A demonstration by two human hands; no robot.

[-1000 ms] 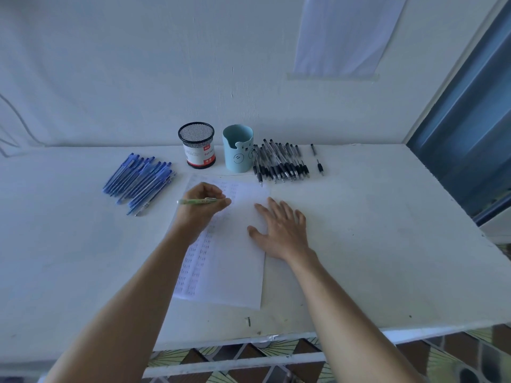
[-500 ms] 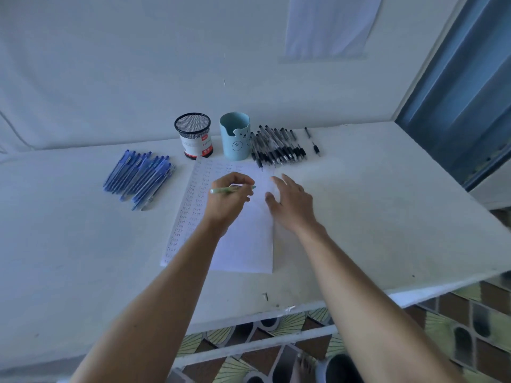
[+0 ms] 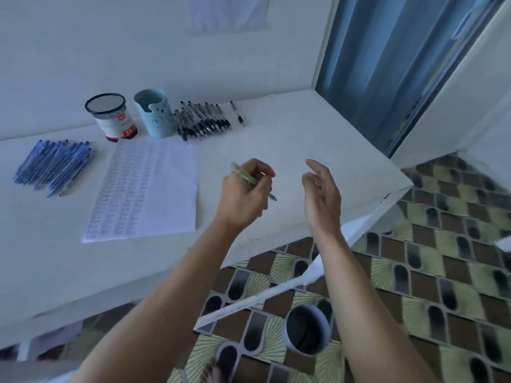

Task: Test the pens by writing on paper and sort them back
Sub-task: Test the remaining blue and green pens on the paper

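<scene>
My left hand (image 3: pixel 244 194) is closed around a green pen (image 3: pixel 243 174) and hovers above the bare table to the right of the paper (image 3: pixel 154 186). The paper lies flat with rows of small test marks on its left part. My right hand (image 3: pixel 322 194) is raised beside the left, fingers apart, holding nothing. A pile of blue pens (image 3: pixel 54 164) lies at the far left. A row of black pens (image 3: pixel 203 123) lies right of the blue bear cup (image 3: pixel 154 113). A black mesh cup (image 3: pixel 110 116) stands left of that.
The white table (image 3: pixel 290 139) ends at its right corner near a blue door (image 3: pixel 387 64). On the patterned tile floor below the table edge stands a round grey bin (image 3: pixel 307 330). A single black pen (image 3: pixel 240 118) lies apart from the row.
Both hands lifted off the paper and moved right, past its edge. The view swung right and down, bringing the floor and bin into sight. The green pen stayed in my left hand.
</scene>
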